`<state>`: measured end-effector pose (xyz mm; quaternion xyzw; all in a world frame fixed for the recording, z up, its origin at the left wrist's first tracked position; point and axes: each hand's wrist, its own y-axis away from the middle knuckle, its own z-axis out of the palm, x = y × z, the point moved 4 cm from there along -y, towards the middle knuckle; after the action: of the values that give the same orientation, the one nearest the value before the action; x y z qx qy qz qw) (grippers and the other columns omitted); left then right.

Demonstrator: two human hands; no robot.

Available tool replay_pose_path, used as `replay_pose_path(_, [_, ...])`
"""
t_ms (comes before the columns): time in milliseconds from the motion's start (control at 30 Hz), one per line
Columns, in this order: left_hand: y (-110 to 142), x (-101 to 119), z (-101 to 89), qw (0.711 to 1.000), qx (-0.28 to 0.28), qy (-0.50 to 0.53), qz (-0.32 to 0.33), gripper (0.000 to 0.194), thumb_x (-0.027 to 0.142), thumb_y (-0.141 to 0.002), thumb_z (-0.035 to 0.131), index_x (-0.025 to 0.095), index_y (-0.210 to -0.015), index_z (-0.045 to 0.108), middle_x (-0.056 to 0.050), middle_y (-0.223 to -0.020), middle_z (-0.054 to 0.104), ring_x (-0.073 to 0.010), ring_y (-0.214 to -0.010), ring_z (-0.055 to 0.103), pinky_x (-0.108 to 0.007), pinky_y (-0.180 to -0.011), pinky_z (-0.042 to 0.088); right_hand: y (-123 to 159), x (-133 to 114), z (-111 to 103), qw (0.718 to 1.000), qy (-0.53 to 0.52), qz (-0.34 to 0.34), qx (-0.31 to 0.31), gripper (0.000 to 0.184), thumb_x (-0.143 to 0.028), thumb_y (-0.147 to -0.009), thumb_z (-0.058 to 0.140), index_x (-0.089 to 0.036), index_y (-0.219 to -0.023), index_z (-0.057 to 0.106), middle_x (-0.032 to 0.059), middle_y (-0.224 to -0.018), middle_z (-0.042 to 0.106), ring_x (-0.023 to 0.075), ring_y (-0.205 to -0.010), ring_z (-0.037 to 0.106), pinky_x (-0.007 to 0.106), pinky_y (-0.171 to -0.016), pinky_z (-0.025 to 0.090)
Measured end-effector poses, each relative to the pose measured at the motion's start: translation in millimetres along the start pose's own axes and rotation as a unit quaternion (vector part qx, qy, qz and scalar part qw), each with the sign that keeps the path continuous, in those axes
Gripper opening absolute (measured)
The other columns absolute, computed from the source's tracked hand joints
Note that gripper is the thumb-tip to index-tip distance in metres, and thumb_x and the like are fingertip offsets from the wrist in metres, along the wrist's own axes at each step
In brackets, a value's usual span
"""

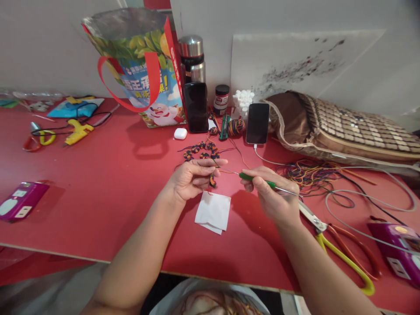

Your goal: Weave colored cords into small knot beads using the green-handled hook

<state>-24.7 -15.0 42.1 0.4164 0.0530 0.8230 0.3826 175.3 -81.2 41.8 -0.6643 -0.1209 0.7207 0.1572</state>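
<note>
My left hand [190, 179] is closed, pinching a small dark multicoloured crochet piece [213, 180] that hangs below the fingertips. My right hand [277, 192] wraps round a crochet hook [246, 176] with a green handle and a thin metal shaft. The hook's tip reaches left to the fingers of my left hand; whether it sits in a stitch is too small to tell. Beneath the hands lies a folded white paper [213, 211]. Several small round crochet pieces [203, 151] in the same colours lie just beyond my left hand.
Behind stand two phones [196, 107] [257, 123], a yarn ball [236, 127], a jar [221, 99], a steel flask [193, 59] and a printed bag [144, 74]. Loose yarn [311, 173] and large scissors [321, 227] lie right. A yellow glue gun [77, 131] lies left.
</note>
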Motion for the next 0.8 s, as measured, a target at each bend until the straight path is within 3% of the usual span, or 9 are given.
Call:
replay_pose_path(167, [1, 1, -0.2, 1.000, -0.009, -0.001, -0.011, 0.028, 0.002, -0.070, 0.073, 0.010, -0.094, 0.086, -0.005, -0.065, 0.074, 0.0026, -0.037, 0.019, -0.016, -0.039, 0.020, -3, 3, -2, 0.999, -0.038, 0.027, 0.010, 0.016, -0.034, -0.096, 0.078, -0.033, -0.108, 0.088, 0.0060, -0.087, 0.080, 0.0183, -0.073, 0.069, 0.034, -0.064, 0.056])
replay_pose_path(267, [1, 0, 1.3, 1.000, -0.003, -0.025, 0.000, 0.027, 0.004, -0.072, 0.075, 0.011, -0.095, 0.086, -0.006, -0.069, 0.075, 0.0028, -0.038, 0.021, -0.016, -0.040, 0.015, -4, 3, 2, 0.993, -0.103, 0.060, 0.019, 0.016, -0.041, -0.091, 0.083, -0.030, -0.101, 0.089, 0.0062, -0.081, 0.079, 0.0171, -0.067, 0.067, 0.032, -0.059, 0.054])
replay_pose_path(367, [1, -6, 7.7, 0.998, 0.010, -0.053, 0.036, 0.030, 0.007, -0.068, 0.082, 0.013, -0.097, 0.087, -0.007, -0.068, 0.075, 0.0009, -0.041, 0.033, -0.017, -0.040, 0.011, -3, 6, 10, 0.984, -0.147, 0.097, 0.038, 0.020, -0.045, -0.086, 0.087, -0.029, -0.097, 0.090, 0.0059, -0.078, 0.078, 0.0162, -0.062, 0.064, 0.033, -0.058, 0.053])
replay_pose_path(600, [-1, -17, 23.2, 0.981, 0.090, -0.096, 0.139, 0.048, 0.016, -0.065, 0.091, 0.019, -0.112, 0.085, -0.003, -0.072, 0.075, -0.0083, -0.058, 0.062, -0.019, -0.044, 0.021, 2, 19, 13, 0.973, -0.143, 0.124, 0.128, 0.016, -0.041, -0.088, 0.084, -0.029, -0.098, 0.089, 0.0028, -0.077, 0.078, 0.0145, -0.065, 0.065, 0.031, -0.064, 0.052])
replay_pose_path(800, [-2, -18, 23.7, 0.982, 0.078, -0.129, 0.115, 0.039, 0.035, -0.069, 0.093, 0.013, -0.099, 0.085, -0.008, -0.072, 0.078, -0.0069, -0.047, 0.052, -0.021, -0.043, 0.021, 5, 21, 8, 0.987, -0.068, 0.097, 0.104, 0.009, -0.030, -0.088, 0.084, -0.028, -0.097, 0.088, 0.0012, -0.081, 0.076, 0.0137, -0.067, 0.062, 0.029, -0.064, 0.049])
